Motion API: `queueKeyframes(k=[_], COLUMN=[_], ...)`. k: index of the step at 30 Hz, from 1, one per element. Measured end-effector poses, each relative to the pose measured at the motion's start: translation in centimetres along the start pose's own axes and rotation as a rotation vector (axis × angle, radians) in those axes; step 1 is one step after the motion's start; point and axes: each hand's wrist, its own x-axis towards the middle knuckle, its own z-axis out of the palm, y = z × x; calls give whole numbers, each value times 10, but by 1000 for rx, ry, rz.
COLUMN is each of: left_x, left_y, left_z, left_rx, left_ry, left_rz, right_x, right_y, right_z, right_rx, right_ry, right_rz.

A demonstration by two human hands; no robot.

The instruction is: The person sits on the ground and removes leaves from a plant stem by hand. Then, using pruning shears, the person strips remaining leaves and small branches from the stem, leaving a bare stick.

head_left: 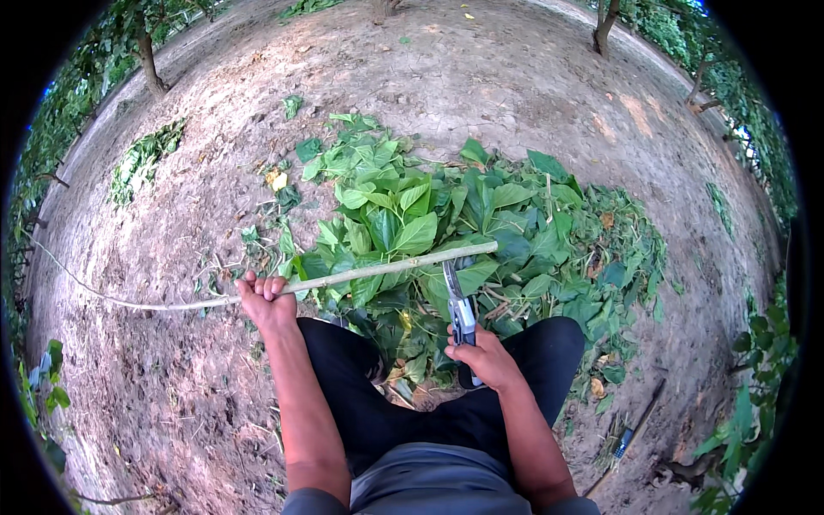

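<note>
My left hand (pixel 267 300) is closed around a long, pale, leafless branch (pixel 378 269). Its thick end reaches right across the front of me, while the thin end curves away to the far left. In my right hand (pixel 487 355) is a pair of pruning shears (pixel 462 314) with grey-silver handles. Their blades point away from me and come up to the branch near its thick end; whether they touch it I cannot tell. Under and beyond the branch spreads a heap of cut green leaves (pixel 412 202) on the ground, between and in front of my knees.
Smaller leaf clumps (pixel 148 159) lie at the far left. To my right, a thin dark stick (pixel 648 403) rests on the soil near a small blue-and-black object (pixel 624 443). Tree trunks (pixel 605 33) stand far off, and foliage (pixel 755 378) borders the right side.
</note>
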Motion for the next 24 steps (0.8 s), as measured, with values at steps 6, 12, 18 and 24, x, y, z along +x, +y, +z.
queueKeyframes(k=[6, 12, 18, 24], left_x=[3, 3, 2, -1], left_y=[1, 1, 0, -2], left_z=[-2, -2, -1, 2], left_rx=[17, 13, 9, 36], left_ry=[-33, -42, -64, -88], left_rz=[5, 3, -8, -38], right_x=[-1, -3, 2, 14], right_y=[-13, -34, -25, -28], right_z=[4, 5, 6, 5], right_rx=[22, -52, -22, -35], right_ry=[22, 38, 53, 101], right_rz=[1, -15, -2, -31])
